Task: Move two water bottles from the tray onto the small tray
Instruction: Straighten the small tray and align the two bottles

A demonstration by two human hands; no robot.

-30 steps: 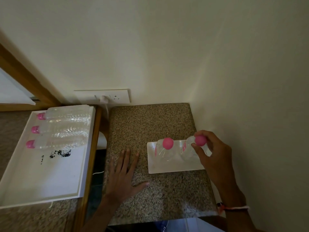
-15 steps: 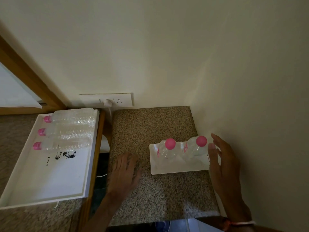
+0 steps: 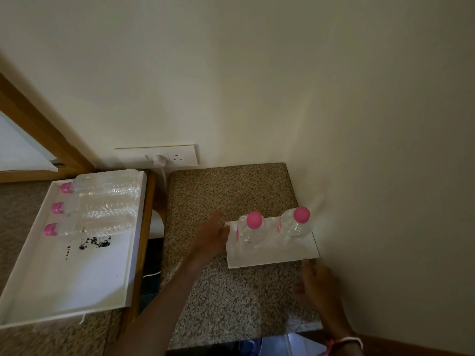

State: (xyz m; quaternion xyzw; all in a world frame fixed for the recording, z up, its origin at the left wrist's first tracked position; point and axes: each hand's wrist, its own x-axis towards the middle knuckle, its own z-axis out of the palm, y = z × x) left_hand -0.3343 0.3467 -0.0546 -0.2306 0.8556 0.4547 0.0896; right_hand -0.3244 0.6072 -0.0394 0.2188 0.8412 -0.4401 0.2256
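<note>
Two clear water bottles with pink caps stand upright on the small white tray (image 3: 267, 259): the left bottle (image 3: 250, 231) and the right bottle (image 3: 295, 226). The small tray rests on a speckled stone top by the right wall. My left hand (image 3: 212, 236), blurred, is at the small tray's left edge; its fingers hold no bottle. My right hand (image 3: 317, 285) hovers just below the tray's near right corner, holding nothing. On the left, the large white tray (image 3: 64, 283) holds three more bottles (image 3: 100, 209) lying on their sides.
A white wall socket (image 3: 177, 156) with a plug and cable sits on the back wall above the gap between the two counters. The right wall stands close beside the small tray. A wooden frame runs along the left counter's edge (image 3: 144, 235).
My right hand let go of the right bottle's cap and drew back toward me. My left hand lifted off the stone top and moved right to the small tray's left edge.
</note>
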